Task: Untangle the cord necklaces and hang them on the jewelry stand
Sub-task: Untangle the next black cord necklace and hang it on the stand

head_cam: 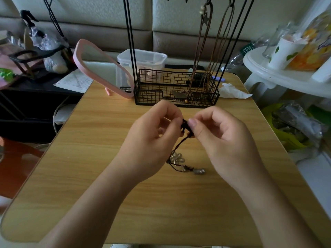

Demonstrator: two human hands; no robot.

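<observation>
While both our hands, left (152,133) and right (220,138), pinch the knot (185,127), cords (179,146) trail down toward us, stand (176,92) just beyond.

dark cord necklaces (180,140) tangled, black jewelry stand (176,90) upright

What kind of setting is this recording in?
Probably a lived-in home room, not a workshop: a small wooden table pushed against a padded sofa back, a pink-framed mirror beside the jewelry stand, and household clutter on a white plastic side table.
</observation>
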